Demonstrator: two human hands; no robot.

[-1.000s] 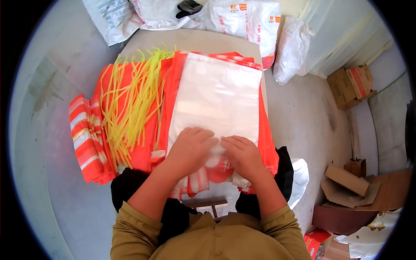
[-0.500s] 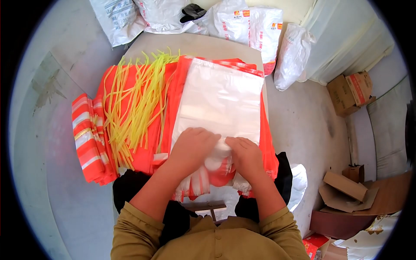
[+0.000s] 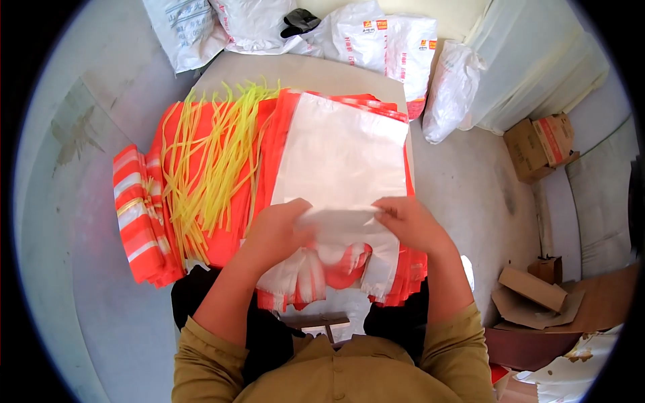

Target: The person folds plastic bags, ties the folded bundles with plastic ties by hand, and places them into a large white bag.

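A white plastic sheet (image 3: 342, 154) lies on top of a pile of red plastic bags (image 3: 413, 265) on the table in front of me. My left hand (image 3: 285, 228), slightly blurred, grips the left side of the sheet's lower part. On the right, my right hand (image 3: 403, 218) pinches the same sheet between thumb and fingers, and a raised fold runs between the two hands. Below them hang gathered red and white bag ends (image 3: 312, 275). Yellow strips (image 3: 215, 154) lie spread over red material left of the pile.
A folded red-and-white striped bundle (image 3: 138, 215) lies at the table's left edge. White sacks (image 3: 376, 40) stand beyond the tabletop (image 3: 269, 66). Cardboard boxes (image 3: 541, 144) are on the floor at right, with opened cardboard (image 3: 537, 295) nearer me.
My hands were close together at the sheet's lower middle and have moved apart, the right one farther right. A fold of the sheet now stretches between them.
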